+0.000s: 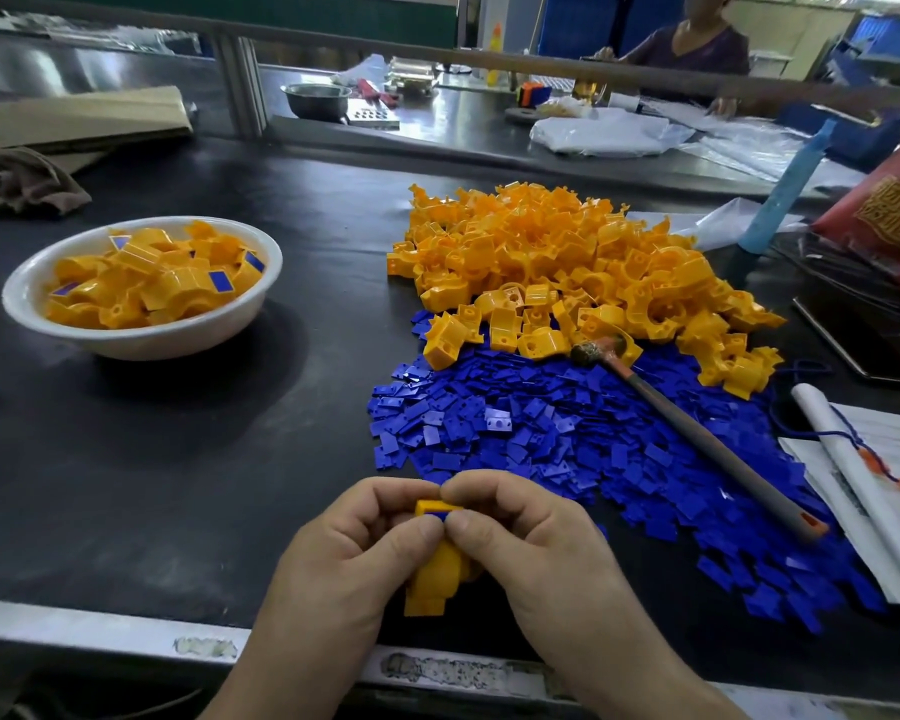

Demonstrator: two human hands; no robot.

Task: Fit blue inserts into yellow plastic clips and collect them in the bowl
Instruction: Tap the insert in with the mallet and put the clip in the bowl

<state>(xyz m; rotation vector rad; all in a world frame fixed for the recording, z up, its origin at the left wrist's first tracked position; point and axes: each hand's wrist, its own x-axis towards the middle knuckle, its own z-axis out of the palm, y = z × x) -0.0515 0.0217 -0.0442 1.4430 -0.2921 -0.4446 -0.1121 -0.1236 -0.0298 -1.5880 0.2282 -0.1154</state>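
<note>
Black table point(178, 459) bears bowl point(141, 345), yellow clips point(567, 252), blue inserts point(567, 439), hammer point(697, 434).

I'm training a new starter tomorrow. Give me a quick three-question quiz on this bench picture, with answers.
1. Fill in: the bowl holding finished clips is ____ in colour.
2. True or false: the left hand and right hand both grip one yellow clip.
3. The hammer lies: A) in the bowl; B) across the blue inserts; C) in the right hand.
Key: 1 white; 2 true; 3 B.
</note>
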